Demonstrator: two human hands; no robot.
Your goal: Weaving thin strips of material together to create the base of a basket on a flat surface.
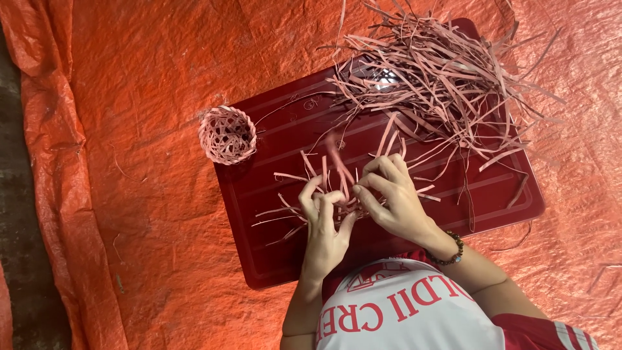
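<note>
Two hands meet over the middle of a dark red tray [272,259], both closed on a small woven start of pink strips [337,194] whose loose ends fan out flat across the tray; the risk, as a judgement, lies in those free ends, since a slackened pinch could let the crossed strips spring apart and the weave loosen; a sharp bend could also crease or snap a thin strip; the big loose heap of pink strips [434,84] lies near at the tray's far end and spills over its edge, so stray pieces could tangle with the working ends.

Left hand [324,223] reaches in from below with the wrist fairly straight, thumb and forefinger curled and pinched together on the strips, the other fingers half folded; right hand [392,198] comes in at a slant, wrist bent, a beaded bracelet [449,249] on it, fingers bunched down onto the same cluster, touching or almost touching the left fingertips; one strip stands up blurred between them.

A small finished basket [227,135] of the same pink material sits at the tray's corner, well apart from the hands; an orange tarp [129,194] lies under everything.
</note>
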